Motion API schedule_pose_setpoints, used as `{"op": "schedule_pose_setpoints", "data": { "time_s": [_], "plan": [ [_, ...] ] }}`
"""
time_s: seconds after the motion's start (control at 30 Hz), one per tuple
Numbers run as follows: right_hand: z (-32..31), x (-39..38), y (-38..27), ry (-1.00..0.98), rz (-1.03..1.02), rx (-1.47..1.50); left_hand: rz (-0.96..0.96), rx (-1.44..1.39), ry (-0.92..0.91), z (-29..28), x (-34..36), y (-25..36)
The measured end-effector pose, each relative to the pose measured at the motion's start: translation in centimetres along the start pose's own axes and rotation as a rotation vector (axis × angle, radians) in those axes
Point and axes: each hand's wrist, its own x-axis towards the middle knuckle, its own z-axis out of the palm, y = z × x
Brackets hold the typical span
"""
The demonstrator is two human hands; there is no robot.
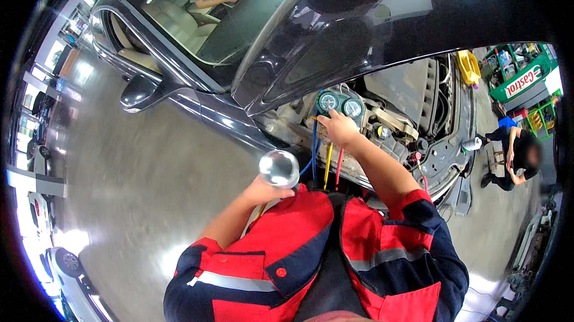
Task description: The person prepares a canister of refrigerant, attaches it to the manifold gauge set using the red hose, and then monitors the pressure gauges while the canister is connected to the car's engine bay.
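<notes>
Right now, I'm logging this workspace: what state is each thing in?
Hood, raised
Engine bay, exposed
Side mirror, folded out
Gauge set, dials facing the person
Blue hose, hanging
Yellow hose, hanging
Red hose, hanging
Left hand, closed around a silver round-ended object
Right hand, at the gauge set's lower edge

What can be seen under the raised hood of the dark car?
A broad grey engine cover, and a green gauge set with two dials; the right hand is at its lower edge. The hood itself hides whatever lies farther back beneath it.
</notes>
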Motion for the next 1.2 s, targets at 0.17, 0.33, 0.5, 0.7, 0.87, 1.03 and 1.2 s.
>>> {"op": "schedule_pose_setpoints", "data": {
  "time_s": [0.17, 0.33, 0.5, 0.7, 0.87, 1.03, 1.2],
  "plan": [
    [0.0, 0.3, 0.2, -0.021, -0.019, -0.015, 0.037, 0.104, 0.097, 0.1, 0.4, 1.6],
    [-0.9, 0.1, 0.0, -0.08, 0.035, 0.006, -0.035, 0.489, 0.112, 1.2, 1.6, 4.4],
    [-0.3, 0.4, -0.5, -0.014, -0.028, -0.043, -0.016, -0.12, -0.094, -1.0, 1.1, -0.7],
    [-0.3, 0.5, -0.3, -0.024, 0.013, 0.019, 0.019, 0.224, -0.035, 0.0, 2.1, 2.8],
    [0.0, 0.5, 0.1, -0.055, 0.05, 0.038, -0.225, 0.819, -0.015, 1.3, 3.6, 6.7],
    [0.4, 0.3, 0.2, -0.013, 0.027, 0.057, -0.207, 0.864, 0.077, 2.6, 2.8, 8.0],
    [0.5, 0.5, 0.0, -0.013, 0.029, 0.059, 0.129, 0.215, 0.009, 1.3, 2.5, 4.4]
  ]
}}
